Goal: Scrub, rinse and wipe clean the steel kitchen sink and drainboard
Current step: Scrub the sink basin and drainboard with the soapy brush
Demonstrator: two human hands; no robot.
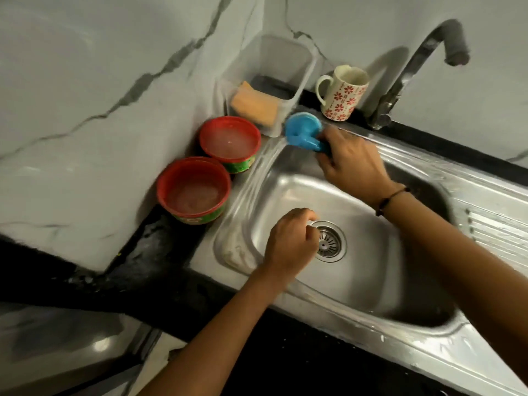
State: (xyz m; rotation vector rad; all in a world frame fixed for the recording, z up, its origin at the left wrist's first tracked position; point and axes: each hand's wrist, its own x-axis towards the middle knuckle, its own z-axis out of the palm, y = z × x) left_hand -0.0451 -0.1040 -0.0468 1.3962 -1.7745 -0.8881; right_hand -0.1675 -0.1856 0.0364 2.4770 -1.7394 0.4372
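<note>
Steel sink (pixel 368 284) set in dark bench: rinse stage (judged). Right hand (pixel 353 164), grip curled round blue scoop (pixel 303 132), pours water at back rim. Left hand (pixel 290 241) curled, empty, beside drain (pixel 328 244). Drainboard (pixel 497 218), wiping: outstanding.

Glossy steel sink (pixel 357 201), blue plastic scrubber (pixel 303 132), veined marble-look wall (pixel 100 81), glazed mug (pixel 343 92)

Blue scrubber (pixel 304 132), red tubs (pixel 193 190), red-flowered white mug (pixel 341 94)
</note>
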